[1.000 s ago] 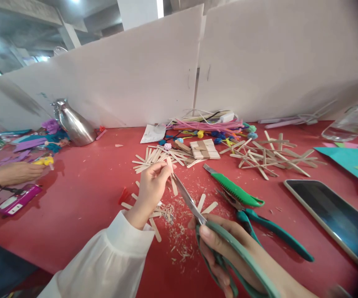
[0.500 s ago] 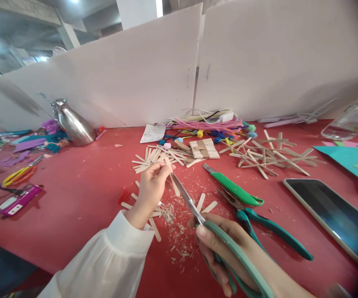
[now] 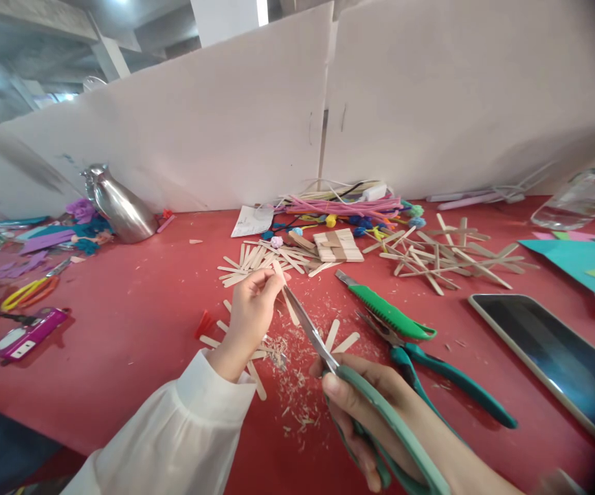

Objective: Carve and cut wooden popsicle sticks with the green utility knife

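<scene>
Left hand pinches a wooden craft stick between thumb and fingertips, fingers closed on its upper end, held just above the table mid-way between front and back edges; right hand is wrapped through the green handles of the scissors, blades nearly closed with the tip at the stick; I read this as trimming or shaving in progress, not finished. Done so far, by my guess: shavings litter the red top under the hands, and short cut pieces lie just beside them; stick looks pale, flat, thin, angled down toward the blades; I can't tell how much of it is already cut. Left to do, likely: the loose pile of uncut sticks further back; green utility knife and pliers lie near the right hand, untouched.
</scene>
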Tool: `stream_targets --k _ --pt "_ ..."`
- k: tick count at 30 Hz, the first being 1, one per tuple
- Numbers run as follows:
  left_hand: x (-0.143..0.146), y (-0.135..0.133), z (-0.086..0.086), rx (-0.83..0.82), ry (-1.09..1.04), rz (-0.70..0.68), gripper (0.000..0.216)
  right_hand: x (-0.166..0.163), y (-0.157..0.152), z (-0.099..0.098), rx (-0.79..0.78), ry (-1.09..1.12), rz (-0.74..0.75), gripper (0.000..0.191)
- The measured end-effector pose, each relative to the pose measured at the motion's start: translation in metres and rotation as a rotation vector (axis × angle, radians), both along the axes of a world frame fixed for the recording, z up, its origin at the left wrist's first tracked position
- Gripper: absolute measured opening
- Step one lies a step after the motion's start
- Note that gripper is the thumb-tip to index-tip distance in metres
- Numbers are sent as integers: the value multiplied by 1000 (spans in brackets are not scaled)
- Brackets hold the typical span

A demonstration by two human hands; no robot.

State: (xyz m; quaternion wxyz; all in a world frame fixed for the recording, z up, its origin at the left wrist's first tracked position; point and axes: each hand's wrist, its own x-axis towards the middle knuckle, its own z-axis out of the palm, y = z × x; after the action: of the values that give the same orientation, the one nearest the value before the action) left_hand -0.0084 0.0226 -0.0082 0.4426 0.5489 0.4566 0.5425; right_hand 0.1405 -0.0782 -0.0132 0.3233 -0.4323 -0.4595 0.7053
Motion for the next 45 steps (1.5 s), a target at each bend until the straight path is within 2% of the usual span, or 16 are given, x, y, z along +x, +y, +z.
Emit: stream_targets --k 8,14,20,26,29,32,37,40,45 --pt "-1 -1 5 22 54 -68 18 0 -2 6 4 -59 -1 40" --pt "-3 -1 9 32 104 -176 21 2 -2 10 0 -166 6 42" --pt "-3 0 7 44 126 -169 20 6 0 8 10 -211 17 46" --pt "-2 5 2 -129 -158 -134 16 3 1 14 -30 -198 19 47" --pt "-5 10 0 -144 -232 -67 16 1 -1 14 -59 -169 9 47" --pt "-7 13 -1 -106 -193 -16 16 4 -2 11 -7 -148 -22 47" --pt "-7 11 0 -48 -168 -50 13 10 -2 9 82 -129 -27 45" --pt "-6 10 2 -36 -164 -54 10 8 -3 9 49 -118 -3 49" --pt "-7 8 3 5 -130 -58 19 6 -2 8 -18 -146 -11 58"
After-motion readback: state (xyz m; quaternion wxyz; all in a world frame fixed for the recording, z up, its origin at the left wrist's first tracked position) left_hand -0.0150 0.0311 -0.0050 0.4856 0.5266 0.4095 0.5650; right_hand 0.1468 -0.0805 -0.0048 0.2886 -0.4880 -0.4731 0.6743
